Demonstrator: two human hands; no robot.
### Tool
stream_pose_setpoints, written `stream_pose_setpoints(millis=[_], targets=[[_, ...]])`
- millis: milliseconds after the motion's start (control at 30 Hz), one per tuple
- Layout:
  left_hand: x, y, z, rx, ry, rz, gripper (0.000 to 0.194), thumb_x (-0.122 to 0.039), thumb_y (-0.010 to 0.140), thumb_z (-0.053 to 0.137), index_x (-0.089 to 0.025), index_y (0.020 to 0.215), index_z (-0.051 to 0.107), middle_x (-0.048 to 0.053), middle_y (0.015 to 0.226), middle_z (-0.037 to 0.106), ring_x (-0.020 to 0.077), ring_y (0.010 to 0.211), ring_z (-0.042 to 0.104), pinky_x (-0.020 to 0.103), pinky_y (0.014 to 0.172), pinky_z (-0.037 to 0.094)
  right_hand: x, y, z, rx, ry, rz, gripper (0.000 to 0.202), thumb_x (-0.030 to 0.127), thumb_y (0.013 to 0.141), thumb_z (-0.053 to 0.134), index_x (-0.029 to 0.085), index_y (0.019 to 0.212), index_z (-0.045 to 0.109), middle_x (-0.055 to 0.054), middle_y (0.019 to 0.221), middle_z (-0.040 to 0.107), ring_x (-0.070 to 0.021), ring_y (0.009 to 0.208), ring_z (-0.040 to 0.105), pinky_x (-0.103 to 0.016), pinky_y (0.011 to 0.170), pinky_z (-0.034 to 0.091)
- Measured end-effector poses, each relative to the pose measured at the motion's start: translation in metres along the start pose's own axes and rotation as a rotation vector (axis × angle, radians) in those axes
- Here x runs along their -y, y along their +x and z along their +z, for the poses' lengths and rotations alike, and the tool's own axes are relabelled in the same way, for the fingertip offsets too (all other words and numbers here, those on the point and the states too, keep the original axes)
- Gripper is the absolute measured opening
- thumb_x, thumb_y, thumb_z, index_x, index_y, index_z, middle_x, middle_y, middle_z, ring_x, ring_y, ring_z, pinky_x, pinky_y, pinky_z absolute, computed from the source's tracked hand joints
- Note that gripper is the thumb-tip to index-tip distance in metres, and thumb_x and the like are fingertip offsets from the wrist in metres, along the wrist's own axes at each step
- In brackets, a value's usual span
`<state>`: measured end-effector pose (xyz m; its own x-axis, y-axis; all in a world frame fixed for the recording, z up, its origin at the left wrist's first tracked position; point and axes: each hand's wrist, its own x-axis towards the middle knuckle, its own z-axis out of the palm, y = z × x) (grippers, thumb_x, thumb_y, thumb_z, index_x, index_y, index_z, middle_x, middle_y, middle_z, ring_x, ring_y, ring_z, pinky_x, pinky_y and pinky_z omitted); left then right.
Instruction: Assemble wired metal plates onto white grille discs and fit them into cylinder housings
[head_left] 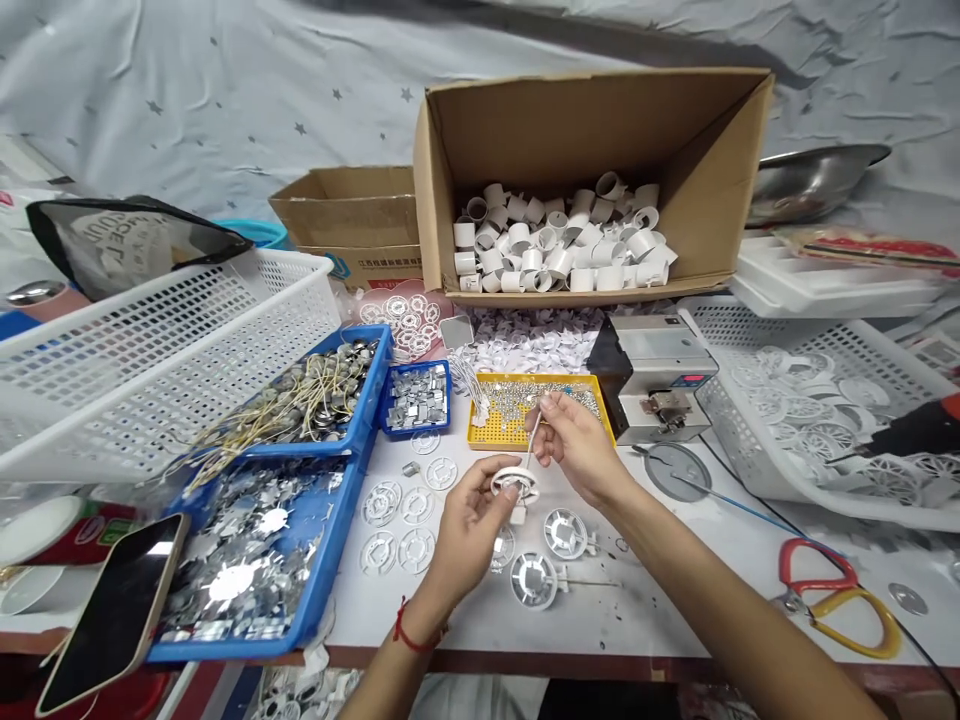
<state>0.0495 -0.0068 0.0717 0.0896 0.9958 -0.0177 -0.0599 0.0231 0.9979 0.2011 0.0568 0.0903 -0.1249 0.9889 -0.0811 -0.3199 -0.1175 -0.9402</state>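
Between the thumb and fingers of my left hand point(476, 515) is a white round plastic part point(514, 481), raised over the table. My right hand point(574, 440) pinches a thin pale wire point(533, 440) that runs up from that part. Below my hands lie a round white assembly with a metal square in it point(534, 581) and another round assembly point(565, 534). Several white plastic rings point(416, 505) lie flat left of my left hand. Behind my right hand stands a yellow tray point(495, 433) of small metal pieces.
Blue trays point(300, 625) of metal pieces and wired discs stand left, beside a phone point(112, 610). A cardboard box point(600, 120) of white tubes is behind. At right are a grey machine point(660, 350), a white basket point(787, 470), scissors point(840, 595) and a screwdriver-like tool point(915, 430).
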Motion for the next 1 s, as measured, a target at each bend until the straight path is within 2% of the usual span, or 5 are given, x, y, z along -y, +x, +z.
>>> stream_pose_setpoints(millis=[400, 567, 700, 833, 1000], targets=[[0.005, -0.060, 0.006, 0.047, -0.414, -0.185, 0.045, -0.042, 0.069, 0.074, -0.017, 0.105, 0.064, 0.004, 0.071, 0.062, 0.0158, 0.060, 0.061, 0.024, 0.047, 0.054, -0.014, -0.080, -0.020, -0.207, 0.189, 0.001, 0.038, 0.044, 0.066, 0.080, 0.021, 0.079, 0.053, 0.002, 0.072, 0.064, -0.0089, 0.057, 0.060, -0.021, 0.052, 0.053], [-0.004, -0.076, -0.008, 0.039, -0.169, -0.155, 0.040, -0.035, 0.070, 0.075, -0.017, 0.105, 0.066, 0.001, 0.063, 0.056, 0.0126, 0.055, 0.054, 0.020, 0.041, 0.049, -0.019, -0.133, -0.056, -0.044, -0.181, 0.121, 0.032, 0.036, 0.065, 0.083, 0.021, 0.081, 0.060, 0.001, 0.063, 0.064, -0.0124, 0.049, 0.061, -0.025, 0.048, 0.052], [-0.016, -0.074, -0.008, 0.048, -0.040, -0.089, 0.032, -0.033, 0.069, 0.074, -0.018, 0.097, 0.068, 0.000, 0.062, 0.054, 0.0096, 0.048, 0.048, 0.018, 0.038, 0.044, -0.017, -0.161, -0.060, 0.125, -0.633, -0.066, 0.009, 0.033, 0.076, 0.073, 0.025, 0.080, 0.072, -0.002, 0.070, 0.071, -0.0182, 0.064, 0.067, -0.029, 0.060, 0.054], [-0.024, -0.067, 0.000, 0.043, 0.037, -0.018, 0.028, -0.032, 0.071, 0.073, -0.018, 0.096, 0.069, -0.001, 0.061, 0.054, 0.0093, 0.047, 0.048, 0.018, 0.039, 0.042, -0.013, -0.159, -0.050, 0.301, -0.962, -0.257, 0.014, 0.025, 0.087, 0.059, 0.028, 0.086, 0.072, -0.001, 0.080, 0.074, -0.0185, 0.073, 0.069, -0.029, 0.067, 0.051], [-0.021, -0.057, 0.001, -0.058, 0.110, 0.065, 0.028, -0.028, 0.072, 0.072, -0.017, 0.097, 0.070, 0.001, 0.071, 0.059, 0.0091, 0.053, 0.051, 0.017, 0.043, 0.042, -0.013, -0.121, -0.046, 0.379, -1.046, -0.144, 0.014, 0.022, 0.088, 0.056, 0.024, 0.082, 0.068, 0.001, 0.077, 0.073, -0.0165, 0.067, 0.065, -0.027, 0.063, 0.046]])
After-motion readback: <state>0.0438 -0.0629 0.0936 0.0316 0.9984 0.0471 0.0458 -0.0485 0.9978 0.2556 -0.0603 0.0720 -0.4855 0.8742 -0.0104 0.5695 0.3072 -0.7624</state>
